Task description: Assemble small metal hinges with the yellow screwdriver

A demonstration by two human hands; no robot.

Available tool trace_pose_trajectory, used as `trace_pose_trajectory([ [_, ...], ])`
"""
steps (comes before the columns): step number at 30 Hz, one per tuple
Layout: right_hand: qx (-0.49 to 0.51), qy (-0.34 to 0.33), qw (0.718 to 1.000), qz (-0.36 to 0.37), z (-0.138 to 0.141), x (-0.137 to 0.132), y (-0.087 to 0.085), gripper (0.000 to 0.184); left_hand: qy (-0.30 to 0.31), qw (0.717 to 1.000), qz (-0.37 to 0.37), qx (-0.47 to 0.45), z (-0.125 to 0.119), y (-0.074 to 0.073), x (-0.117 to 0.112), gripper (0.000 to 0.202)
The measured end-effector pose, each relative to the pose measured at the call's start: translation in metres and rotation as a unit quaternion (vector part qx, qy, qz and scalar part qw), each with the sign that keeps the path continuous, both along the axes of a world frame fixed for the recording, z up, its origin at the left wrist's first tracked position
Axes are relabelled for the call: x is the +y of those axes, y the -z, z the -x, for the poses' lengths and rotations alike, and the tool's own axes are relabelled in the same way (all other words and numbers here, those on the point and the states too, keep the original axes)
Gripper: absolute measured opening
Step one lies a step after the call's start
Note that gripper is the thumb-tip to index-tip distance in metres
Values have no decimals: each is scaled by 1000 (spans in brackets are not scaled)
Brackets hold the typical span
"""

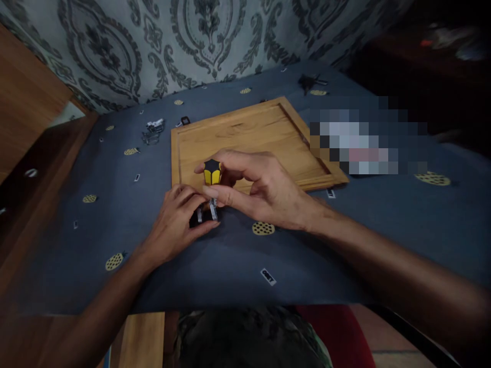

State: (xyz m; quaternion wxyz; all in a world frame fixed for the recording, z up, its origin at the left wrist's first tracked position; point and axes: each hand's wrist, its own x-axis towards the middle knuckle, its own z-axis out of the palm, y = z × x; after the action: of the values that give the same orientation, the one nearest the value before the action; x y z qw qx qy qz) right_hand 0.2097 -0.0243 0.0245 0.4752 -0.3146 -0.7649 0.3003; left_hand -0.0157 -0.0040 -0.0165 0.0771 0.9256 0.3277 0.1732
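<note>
My right hand (264,189) grips a screwdriver by its black and yellow handle (212,173), thumb and fingers closed around it. The handle stands roughly upright, and its shaft is mostly hidden by my fingers. Just below it, my left hand (178,212) is curled with thumb and fingers around a small metal hinge (213,209) at the near left corner of a wooden panel door (241,138). The door lies flat on the table. Where the screwdriver tip meets the hinge is hidden.
More metal hinge parts (153,131) lie left of the door, and a small black square piece (185,120) sits at its far edge. A dark object (310,82) is at the back right. A blue pineapple-print cloth (172,286) covers the table; a blurred-out item (356,143) lies right.
</note>
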Motion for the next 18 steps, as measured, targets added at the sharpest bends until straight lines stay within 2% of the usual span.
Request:
trace_pose_trajectory([
  [6,-24,-7,999,-26,-3,1,-3,23,5,1000,-4,0,-1,-2,-1,36],
  [14,-62,78,985,-142,5,1,5,33,2,1000,3,5,-1,-1,0,39],
  [18,-70,88,982,-152,7,-1,7,31,-2,1000,21,-3,-1,-1,0,40],
])
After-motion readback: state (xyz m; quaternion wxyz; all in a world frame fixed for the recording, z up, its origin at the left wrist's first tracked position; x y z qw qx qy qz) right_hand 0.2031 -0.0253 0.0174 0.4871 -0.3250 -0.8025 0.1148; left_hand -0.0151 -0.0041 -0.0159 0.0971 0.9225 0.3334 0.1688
